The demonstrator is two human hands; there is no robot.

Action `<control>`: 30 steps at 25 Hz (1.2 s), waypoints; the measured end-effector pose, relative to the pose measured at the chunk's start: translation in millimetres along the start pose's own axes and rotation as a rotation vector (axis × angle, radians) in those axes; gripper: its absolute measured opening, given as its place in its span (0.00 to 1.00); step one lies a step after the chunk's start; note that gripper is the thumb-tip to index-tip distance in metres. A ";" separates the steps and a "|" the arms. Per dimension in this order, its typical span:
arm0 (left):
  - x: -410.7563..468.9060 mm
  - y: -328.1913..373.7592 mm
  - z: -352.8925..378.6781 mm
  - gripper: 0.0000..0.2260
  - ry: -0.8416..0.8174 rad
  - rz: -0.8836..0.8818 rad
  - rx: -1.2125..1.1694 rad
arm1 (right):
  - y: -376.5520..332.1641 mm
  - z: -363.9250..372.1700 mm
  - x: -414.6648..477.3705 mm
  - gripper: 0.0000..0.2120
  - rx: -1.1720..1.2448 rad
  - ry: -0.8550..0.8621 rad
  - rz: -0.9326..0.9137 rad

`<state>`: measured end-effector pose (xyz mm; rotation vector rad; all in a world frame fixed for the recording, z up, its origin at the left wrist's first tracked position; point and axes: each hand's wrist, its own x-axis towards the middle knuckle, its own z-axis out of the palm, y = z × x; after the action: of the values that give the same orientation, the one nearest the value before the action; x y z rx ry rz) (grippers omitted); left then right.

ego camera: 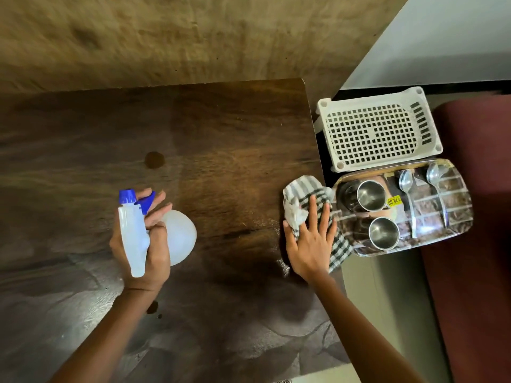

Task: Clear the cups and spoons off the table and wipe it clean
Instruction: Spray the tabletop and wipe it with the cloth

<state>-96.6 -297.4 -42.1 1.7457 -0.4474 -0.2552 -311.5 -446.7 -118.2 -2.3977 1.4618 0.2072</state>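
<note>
Head view: the left hand grips a white plastic spray bottle with a blue nozzle above the dark wooden worktop, fingers curled round its neck. The right hand lies flat, fingers spread, on a dark-and-white checked cloth at the worktop's right edge. A round dark stain marks the surface. Just beside that edge, off the worktop, a glossy patterned tray carries two steel cups and two steel spoons. A white perforated plastic basket sits behind the tray.
</note>
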 end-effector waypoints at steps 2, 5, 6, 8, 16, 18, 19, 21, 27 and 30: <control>0.5 2.9 3.2 0.18 -0.011 -0.006 -0.011 | -20.7 -6.7 32.2 0.33 -0.014 0.011 0.043; -1.7 -5.2 1.2 0.16 0.008 0.006 -0.005 | -58.6 -10.3 73.5 0.32 -0.056 -0.013 0.007; -1.5 -10.7 -0.3 0.15 0.015 -0.012 0.012 | -70.0 -8.3 77.0 0.31 -0.081 -0.023 -0.052; -2.0 -17.4 -2.9 0.14 0.028 -0.094 0.036 | -86.1 2.4 63.4 0.30 -0.161 -0.030 -0.241; -28.5 7.7 -34.8 0.18 0.076 -0.016 0.059 | -38.1 17.7 -13.9 0.28 -0.194 -0.040 -0.635; -42.6 9.3 -53.6 0.18 0.061 -0.048 0.036 | -67.0 12.8 10.8 0.29 -0.173 -0.031 -0.417; -48.8 10.6 -61.9 0.19 0.060 -0.054 0.022 | -89.7 13.6 22.7 0.29 -0.158 -0.056 -0.305; -60.1 13.0 -76.0 0.19 0.057 -0.090 0.005 | -131.5 20.1 27.0 0.28 -0.185 -0.102 -0.269; -75.6 22.4 -104.1 0.21 -0.108 -0.052 0.074 | -123.4 40.3 -68.4 0.31 -0.140 -0.167 -0.598; -83.1 25.0 -110.4 0.22 -0.233 -0.016 0.112 | -96.3 14.9 -75.8 0.28 0.159 -0.164 -0.387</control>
<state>-130.6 -168.1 0.8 1.8372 -0.6261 -0.4553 -260.8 -337.4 -91.2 -2.4100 0.8862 0.1814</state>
